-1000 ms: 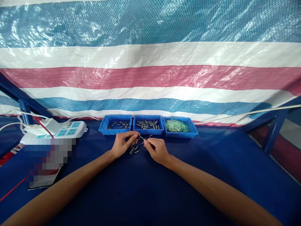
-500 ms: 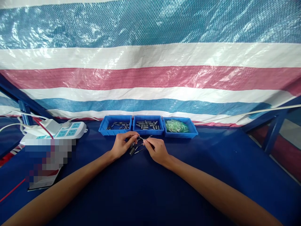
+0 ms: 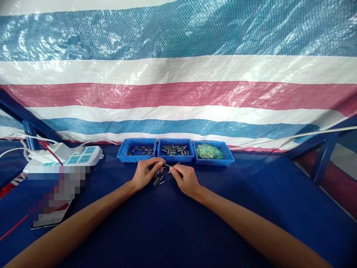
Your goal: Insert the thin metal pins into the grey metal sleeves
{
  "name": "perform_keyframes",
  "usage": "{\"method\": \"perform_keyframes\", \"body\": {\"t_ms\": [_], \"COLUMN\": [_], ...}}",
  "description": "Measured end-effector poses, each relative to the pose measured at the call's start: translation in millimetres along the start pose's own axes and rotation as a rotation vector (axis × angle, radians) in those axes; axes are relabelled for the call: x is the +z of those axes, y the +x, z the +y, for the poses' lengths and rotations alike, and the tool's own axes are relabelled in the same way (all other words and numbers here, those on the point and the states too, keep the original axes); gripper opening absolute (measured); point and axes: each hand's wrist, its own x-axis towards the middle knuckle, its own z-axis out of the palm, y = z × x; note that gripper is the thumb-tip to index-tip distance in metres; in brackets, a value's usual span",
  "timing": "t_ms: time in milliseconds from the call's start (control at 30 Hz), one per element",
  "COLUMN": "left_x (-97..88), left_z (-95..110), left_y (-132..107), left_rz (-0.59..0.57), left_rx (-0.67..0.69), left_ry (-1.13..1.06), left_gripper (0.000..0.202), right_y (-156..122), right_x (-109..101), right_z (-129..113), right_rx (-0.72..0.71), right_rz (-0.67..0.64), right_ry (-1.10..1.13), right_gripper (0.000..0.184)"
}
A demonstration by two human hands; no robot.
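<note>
My left hand (image 3: 146,173) is closed in a pinch on one end of a thin metal rod (image 3: 166,164). The rod's other end reaches the fingertips of my right hand (image 3: 186,179), which are pinched together as well. Below and between the hands, a few loose pieces lie on the blue tabletop: a dark grey cylinder (image 3: 156,181) and slim pointed rods (image 3: 165,181). Just behind the hands stands a blue bin (image 3: 175,159) with short grey cylinders (image 3: 173,150). What else the fingers may cover is hidden.
A left blue bin (image 3: 136,159) has thin dark rods; the right one (image 3: 214,161) has small clear-green plastic bags. A white power strip (image 3: 86,158) with plugs and cables sits at the left, near a partly blurred phone (image 3: 52,219). Striped sheeting (image 3: 178,93) hangs behind.
The view has tilted slightly, so the bins and sheeting sit a little lower. Both hands keep nearly the same pose and still pinch at the thin rod.
</note>
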Motion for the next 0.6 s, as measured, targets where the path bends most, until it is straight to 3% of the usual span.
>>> {"method": "perform_keyframes", "body": {"t_ms": [600], "left_x": [-1.8], "left_z": [4.7], "left_y": [0.4], "left_rz": [0.037], "left_rx": [-0.016], "left_ry": [0.014], "left_gripper": [0.03], "right_y": [1.3], "right_x": [-2.5], "right_z": [-5.5], "right_rx": [0.006], "right_rz": [0.045], "right_ry": [0.009], "right_gripper": [0.029]}}
